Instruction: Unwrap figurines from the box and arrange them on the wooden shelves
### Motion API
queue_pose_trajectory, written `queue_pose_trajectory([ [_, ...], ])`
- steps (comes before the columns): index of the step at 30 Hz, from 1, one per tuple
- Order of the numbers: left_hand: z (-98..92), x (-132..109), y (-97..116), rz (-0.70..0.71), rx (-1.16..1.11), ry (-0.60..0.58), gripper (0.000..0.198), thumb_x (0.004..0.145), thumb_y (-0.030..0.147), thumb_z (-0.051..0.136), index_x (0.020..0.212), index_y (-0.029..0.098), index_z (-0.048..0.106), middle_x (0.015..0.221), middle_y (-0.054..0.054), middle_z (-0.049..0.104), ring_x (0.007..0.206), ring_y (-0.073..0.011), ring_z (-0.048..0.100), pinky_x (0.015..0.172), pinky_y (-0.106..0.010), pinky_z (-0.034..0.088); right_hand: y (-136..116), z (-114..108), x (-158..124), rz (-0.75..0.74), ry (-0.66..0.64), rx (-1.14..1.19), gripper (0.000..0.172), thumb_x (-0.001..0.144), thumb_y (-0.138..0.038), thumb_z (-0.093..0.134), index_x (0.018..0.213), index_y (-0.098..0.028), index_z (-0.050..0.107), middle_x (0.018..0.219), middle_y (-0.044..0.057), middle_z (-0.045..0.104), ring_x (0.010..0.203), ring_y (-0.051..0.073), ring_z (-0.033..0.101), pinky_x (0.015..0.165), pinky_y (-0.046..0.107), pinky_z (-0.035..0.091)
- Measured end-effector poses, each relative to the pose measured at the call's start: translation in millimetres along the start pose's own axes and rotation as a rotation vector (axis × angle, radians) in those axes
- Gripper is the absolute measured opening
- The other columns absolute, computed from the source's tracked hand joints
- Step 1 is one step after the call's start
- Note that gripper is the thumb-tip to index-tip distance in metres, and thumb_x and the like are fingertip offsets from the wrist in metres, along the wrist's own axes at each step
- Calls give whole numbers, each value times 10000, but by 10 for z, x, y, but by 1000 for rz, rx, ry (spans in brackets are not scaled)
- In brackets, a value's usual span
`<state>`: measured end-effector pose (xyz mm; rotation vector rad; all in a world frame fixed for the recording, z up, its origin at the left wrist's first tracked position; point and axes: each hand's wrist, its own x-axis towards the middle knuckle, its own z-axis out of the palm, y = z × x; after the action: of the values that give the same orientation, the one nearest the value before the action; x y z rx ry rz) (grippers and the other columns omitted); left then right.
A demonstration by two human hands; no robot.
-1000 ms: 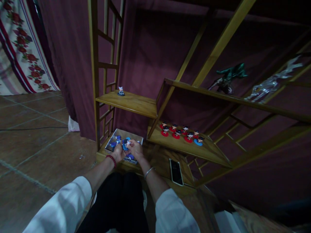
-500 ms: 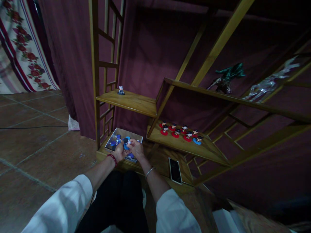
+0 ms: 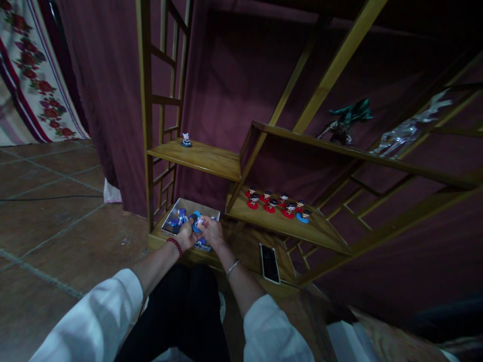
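Observation:
Both hands meet over an open shallow box (image 3: 206, 208) of small purple-and-white figurines (image 3: 181, 215). Between them is a small figurine (image 3: 198, 221) with a pale head and a dark and blue round base. My left hand (image 3: 185, 236), a red bead bracelet at its wrist, grips it from the left by the base. From the other side, the fingers of my right hand (image 3: 212, 232) pinch it near the head. The fingertips partly cover the figurine and some of the box's contents.
A wooden display shelf (image 3: 199, 162) bears one small figurine (image 3: 186, 140) on its upper left board. Several red-based figurines (image 3: 271, 205) and a blue-based one (image 3: 303, 216) stand lower right. A phone (image 3: 269, 263) lies on the bottom board. Green and clear statuettes (image 3: 352, 120) stand higher up.
The view has shifted slightly, so the shelf appears a little further left. Both hands keep their hold on the figurine over the box, with hardly any movement.

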<state>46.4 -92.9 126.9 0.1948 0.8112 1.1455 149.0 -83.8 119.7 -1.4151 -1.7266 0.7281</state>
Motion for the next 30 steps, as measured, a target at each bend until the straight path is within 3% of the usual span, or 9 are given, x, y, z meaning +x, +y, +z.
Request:
queue_pose_trajectory([
  [20,-33,-10,68,14,-16,16,205,896,238,357,836,131,522,682,-46,636,503,-113,600,522,-234,519,-139,43,2,6,-3,7,194,662,-159,607,825,-260,635,736,-45,689,702,136,644,683,241,502],
  [30,-17,-42,108,-13,68,39,202,894,237,361,787,150,508,590,-21,612,471,-114,587,509,-221,503,-156,56,26,-15,-1,-23,220,681,-193,608,894,-242,636,775,-19,686,724,147,639,702,263,495],
])
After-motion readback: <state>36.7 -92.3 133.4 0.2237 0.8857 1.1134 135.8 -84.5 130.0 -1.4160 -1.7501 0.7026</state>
